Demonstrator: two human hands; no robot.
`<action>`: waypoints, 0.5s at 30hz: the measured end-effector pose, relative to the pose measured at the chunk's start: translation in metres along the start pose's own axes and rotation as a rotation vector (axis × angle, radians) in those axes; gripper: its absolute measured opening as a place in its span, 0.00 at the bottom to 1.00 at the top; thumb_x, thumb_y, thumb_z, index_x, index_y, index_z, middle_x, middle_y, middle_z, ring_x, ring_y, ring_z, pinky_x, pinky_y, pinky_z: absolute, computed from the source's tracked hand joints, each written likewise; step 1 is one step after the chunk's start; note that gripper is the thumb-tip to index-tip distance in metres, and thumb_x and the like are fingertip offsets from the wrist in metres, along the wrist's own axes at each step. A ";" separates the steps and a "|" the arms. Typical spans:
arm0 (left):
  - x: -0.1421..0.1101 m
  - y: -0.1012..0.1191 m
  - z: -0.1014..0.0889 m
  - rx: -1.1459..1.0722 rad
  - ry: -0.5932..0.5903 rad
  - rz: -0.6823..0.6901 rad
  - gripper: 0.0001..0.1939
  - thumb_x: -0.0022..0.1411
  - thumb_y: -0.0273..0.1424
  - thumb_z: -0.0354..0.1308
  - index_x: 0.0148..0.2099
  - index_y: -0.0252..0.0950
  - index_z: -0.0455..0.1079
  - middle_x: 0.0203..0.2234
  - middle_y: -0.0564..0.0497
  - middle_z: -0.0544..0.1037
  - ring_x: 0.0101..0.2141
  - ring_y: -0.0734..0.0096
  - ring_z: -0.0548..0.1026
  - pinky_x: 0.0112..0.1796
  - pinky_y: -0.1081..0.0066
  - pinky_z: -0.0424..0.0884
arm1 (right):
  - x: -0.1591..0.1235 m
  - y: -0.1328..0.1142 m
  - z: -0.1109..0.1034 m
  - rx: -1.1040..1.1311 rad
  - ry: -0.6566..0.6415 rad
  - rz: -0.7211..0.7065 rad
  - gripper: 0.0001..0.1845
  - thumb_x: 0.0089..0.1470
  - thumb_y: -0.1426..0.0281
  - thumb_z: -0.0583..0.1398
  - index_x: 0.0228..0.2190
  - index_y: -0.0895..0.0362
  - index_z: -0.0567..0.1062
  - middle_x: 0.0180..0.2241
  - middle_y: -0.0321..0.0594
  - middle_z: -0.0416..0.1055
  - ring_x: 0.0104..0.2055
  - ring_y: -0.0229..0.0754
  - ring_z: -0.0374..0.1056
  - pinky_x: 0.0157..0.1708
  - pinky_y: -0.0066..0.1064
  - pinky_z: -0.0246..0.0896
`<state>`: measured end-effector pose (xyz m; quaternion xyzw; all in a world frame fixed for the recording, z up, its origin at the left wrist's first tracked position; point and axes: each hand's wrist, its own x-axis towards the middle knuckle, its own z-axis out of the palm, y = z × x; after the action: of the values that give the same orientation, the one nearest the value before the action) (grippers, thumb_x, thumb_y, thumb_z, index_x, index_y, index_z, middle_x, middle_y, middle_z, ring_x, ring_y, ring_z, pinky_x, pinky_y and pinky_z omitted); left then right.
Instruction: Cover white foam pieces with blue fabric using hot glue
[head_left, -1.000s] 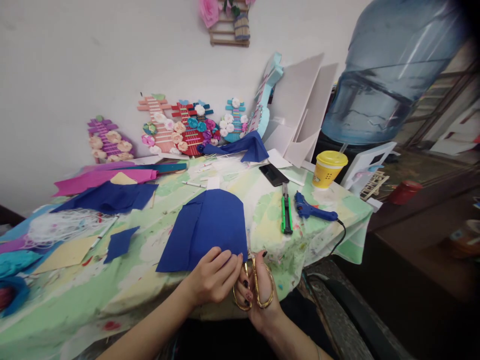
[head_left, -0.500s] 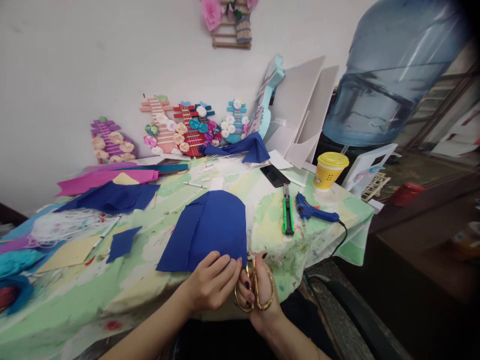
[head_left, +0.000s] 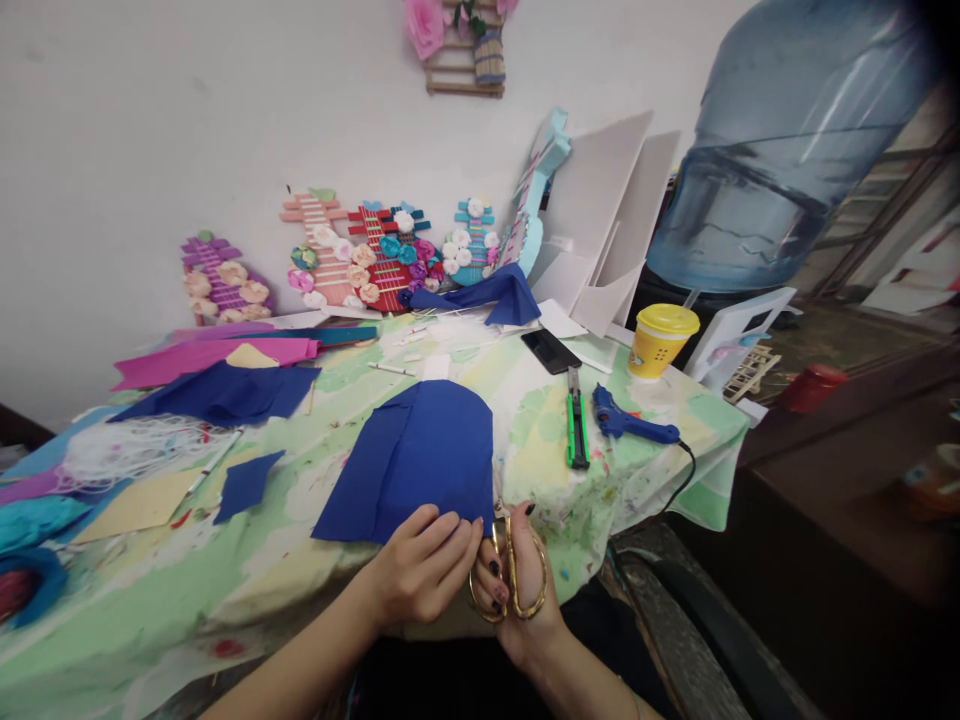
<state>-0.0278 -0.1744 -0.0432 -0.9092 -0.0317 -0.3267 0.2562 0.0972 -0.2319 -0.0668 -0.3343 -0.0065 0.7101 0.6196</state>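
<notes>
A dark blue sheet [head_left: 439, 450], paper or thin cloth, lies at the front of the table with a rounded far edge and a fold down its left part. My left hand [head_left: 427, 565] pinches its near right corner, fingers curled over the edge. In my right hand [head_left: 529, 590] are gold-handled scissors [head_left: 512, 580], thumb in one loop and fingers in the other. Their blades point away from me along the sheet's right edge; the blade tips are hard to make out. A strip of white [head_left: 436, 367] shows beyond the sheet's far edge.
Right of the sheet lie a green utility knife [head_left: 576, 425], a blue glue gun [head_left: 634, 418] with its cord, a black phone [head_left: 550, 352] and a yellow cup [head_left: 664, 340]. Coloured sheets [head_left: 217, 390] and white string [head_left: 131, 450] cover the left side. Flower-decorated guitar shapes [head_left: 382, 255] lean on the wall.
Almost nothing differs. Both hands, the scissors and the blue sheet keep nearly the same positions; the view has shifted very slightly.
</notes>
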 end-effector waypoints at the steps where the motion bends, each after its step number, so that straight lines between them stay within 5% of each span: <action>1: 0.000 -0.001 -0.001 0.000 -0.003 -0.002 0.16 0.65 0.21 0.43 0.40 0.26 0.73 0.33 0.43 0.77 0.34 0.64 0.70 0.35 0.62 0.64 | -0.001 0.000 0.001 0.005 0.002 0.003 0.32 0.44 0.40 0.55 0.15 0.56 0.58 0.06 0.26 0.52 0.06 0.26 0.42 0.07 0.18 0.33; 10: 0.002 -0.004 -0.006 0.022 0.026 -0.018 0.16 0.65 0.21 0.42 0.40 0.27 0.73 0.32 0.44 0.77 0.34 0.65 0.70 0.37 0.62 0.64 | -0.014 -0.004 0.006 -0.052 0.005 0.157 0.39 0.54 0.40 0.40 0.11 0.58 0.60 0.04 0.30 0.49 0.06 0.28 0.43 0.09 0.20 0.36; 15: -0.001 -0.002 -0.007 -0.001 0.036 -0.025 0.16 0.65 0.21 0.43 0.39 0.27 0.73 0.31 0.44 0.77 0.34 0.64 0.70 0.37 0.62 0.64 | -0.013 -0.006 0.010 -0.019 0.029 0.133 0.35 0.49 0.39 0.47 0.13 0.56 0.60 0.06 0.30 0.52 0.08 0.29 0.46 0.09 0.21 0.40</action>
<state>-0.0331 -0.1756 -0.0386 -0.9030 -0.0383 -0.3460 0.2520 0.0972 -0.2380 -0.0504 -0.3501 0.0178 0.7447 0.5679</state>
